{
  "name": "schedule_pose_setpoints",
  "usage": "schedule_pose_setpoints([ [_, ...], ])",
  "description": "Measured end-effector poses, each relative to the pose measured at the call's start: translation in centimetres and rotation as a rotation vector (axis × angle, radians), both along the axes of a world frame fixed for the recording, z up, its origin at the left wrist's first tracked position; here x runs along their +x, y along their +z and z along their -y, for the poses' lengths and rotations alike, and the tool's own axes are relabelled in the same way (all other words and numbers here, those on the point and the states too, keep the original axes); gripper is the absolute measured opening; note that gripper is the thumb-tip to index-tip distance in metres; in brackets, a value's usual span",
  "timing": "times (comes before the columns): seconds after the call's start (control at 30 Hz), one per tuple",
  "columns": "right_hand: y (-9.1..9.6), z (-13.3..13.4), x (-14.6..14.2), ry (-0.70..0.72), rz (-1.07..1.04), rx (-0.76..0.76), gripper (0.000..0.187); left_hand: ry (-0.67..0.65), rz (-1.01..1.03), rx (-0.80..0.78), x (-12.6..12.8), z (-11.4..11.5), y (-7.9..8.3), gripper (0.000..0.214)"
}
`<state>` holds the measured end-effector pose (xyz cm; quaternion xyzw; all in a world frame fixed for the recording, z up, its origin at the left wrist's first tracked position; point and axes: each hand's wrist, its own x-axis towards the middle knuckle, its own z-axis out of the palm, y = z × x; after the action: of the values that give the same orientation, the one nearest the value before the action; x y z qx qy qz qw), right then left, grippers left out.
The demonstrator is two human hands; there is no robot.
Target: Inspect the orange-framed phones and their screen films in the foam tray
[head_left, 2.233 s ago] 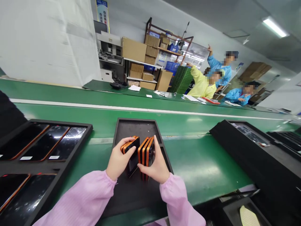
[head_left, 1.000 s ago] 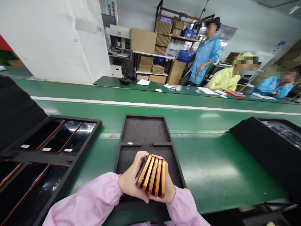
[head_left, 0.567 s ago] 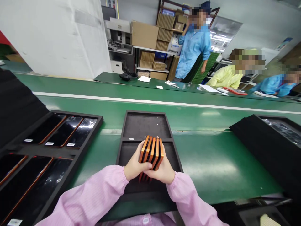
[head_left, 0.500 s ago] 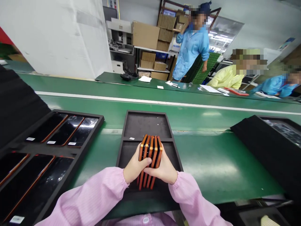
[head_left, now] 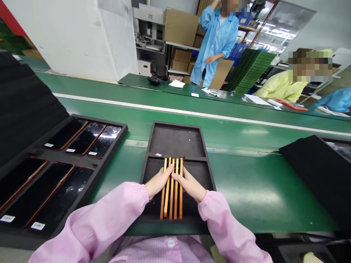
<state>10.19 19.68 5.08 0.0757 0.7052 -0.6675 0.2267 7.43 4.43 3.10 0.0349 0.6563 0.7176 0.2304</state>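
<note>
Between my two hands stands a row of several phones (head_left: 172,197) on their long edges, their orange frames facing up. My left hand (head_left: 159,182) presses the row from the left, its thumb resting across the top edges. From the right, my right hand (head_left: 191,183) closes on the same row, its thumb also on top. The fingers on the outer faces are mostly hidden. Under the phones is the near compartment of a black two-part tray (head_left: 206,171); whether they touch its floor I cannot tell. A small white label lies near the tray's divider.
At the left, a black tray (head_left: 109,150) holds several orange-edged phones, with stacked black trays (head_left: 24,106) behind it. More black trays (head_left: 307,175) stand at the right. Across the green bench (head_left: 246,128) are papers, a person in blue and one in yellow.
The phones have tipped from a steep, raised pose to lie lower along the tray, long edges up. Both my hands have kept hold, thumbs now on the top edges. The view has shifted slightly.
</note>
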Motion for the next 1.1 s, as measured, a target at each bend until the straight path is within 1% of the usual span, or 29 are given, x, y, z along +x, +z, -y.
schedule_pose_setpoints([
  [0.1, 0.4, -0.2, 0.0, 0.017, -0.021, 0.25, 0.052, -0.022, -0.128, -0.219, -0.4, 0.7, -0.4, 0.048],
  [0.17, 0.8, -0.3, 0.0, 0.032, -0.071, 0.451, 0.049, -0.017, -0.233, -0.373, -0.7, 0.9, -0.5, 0.051],
  [0.2, 1.0, -0.2, 0.0, 0.044, -0.111, 0.557, 0.049, -0.005, -0.27, -0.426, -0.7, 0.9, -0.5, 0.053],
  [0.27, 1.3, 0.0, 0.1, 0.066, -0.186, 0.749, 0.049, 0.023, -0.295, -0.469, -0.7, 0.5, -0.7, 0.057],
  [0.33, 1.4, 0.1, 0.2, 0.088, -0.226, 0.864, 0.049, 0.063, -0.303, -0.465, -0.6, 0.0, -0.8, 0.059],
  [0.37, 1.4, 0.1, 0.3, 0.099, -0.238, 0.881, 0.048, 0.089, -0.327, -0.46, -0.5, -0.2, -0.8, 0.06],
  [0.43, 1.2, -0.2, 0.6, 0.128, -0.269, 0.839, 0.045, 0.135, -0.411, -0.437, -0.3, -0.3, -0.8, 0.065],
  [0.47, 1.1, -0.5, 0.9, 0.146, -0.292, 0.796, 0.043, 0.128, -0.456, -0.412, -0.1, -0.1, -0.8, 0.066],
  [0.5, 0.9, -1.0, 1.2, 0.163, -0.315, 0.747, 0.042, 0.09, -0.481, -0.366, 0.2, 0.4, -0.8, 0.065],
  [0.53, 0.7, -1.6, 1.6, 0.182, -0.331, 0.692, 0.042, 0.021, -0.474, -0.299, 0.4, 1.1, -0.9, 0.062],
  [0.6, 0.2, -3.0, 2.5, 0.217, -0.346, 0.581, 0.047, -0.168, -0.401, -0.136, 1.0, 2.8, -1.1, 0.056],
  [0.63, -0.1, -3.8, 3.0, 0.232, -0.353, 0.527, 0.05, -0.27, -0.375, -0.078, 1.3, 3.7, -1.3, 0.058],
  [0.67, -0.3, -4.6, 3.4, 0.247, -0.367, 0.474, 0.052, -0.364, -0.397, -0.073, 1.6, 4.5, -1.5, 0.065],
  [0.7, -0.4, -5.2, 3.9, 0.267, -0.383, 0.417, 0.055, -0.447, -0.463, -0.116, 1.9, 5.1, -1.6, 0.075],
  [0.77, -0.6, -6.2, 4.8, 0.335, -0.418, 0.312, 0.069, -0.573, -0.669, -0.294, 2.4, 5.7, -1.8, 0.092],
  [0.83, -0.7, -6.6, 5.5, 0.418, -0.453, 0.275, 0.091, -0.616, -0.879, -0.478, 2.7, 5.4, -1.7, 0.102],
  [0.87, -0.8, -6.6, 5.7, 0.446, -0.476, 0.298, 0.099, -0.607, -0.966, -0.547, 2.8, 5.0, -1.5, 0.105],
  [0.9, -1.1, -6.6, 5.9, 0.458, -0.503, 0.353, 0.104, -0.592, -1.036, -0.6, 2.6, 4.5, -1.2, 0.108],
  [0.97, -1.8, -6.3, 5.9, 0.437, -0.565, 0.513, 0.107, -0.576, -1.134, -0.66, 2.0, 3.4, -0.6, 0.112],
  [1.03, -2.7, -5.9, 5.7, 0.422, -0.64, 0.672, 0.11, -0.632, -1.189, -0.647, 1.0, 2.6, -0.4, 0.114],
  [1.1, -3.3, -5.5, 5.3, 0.449, -0.752, 0.8, 0.114, -0.737, -1.249, -0.574, -0.3, 2.3, -0.9, 0.109],
])
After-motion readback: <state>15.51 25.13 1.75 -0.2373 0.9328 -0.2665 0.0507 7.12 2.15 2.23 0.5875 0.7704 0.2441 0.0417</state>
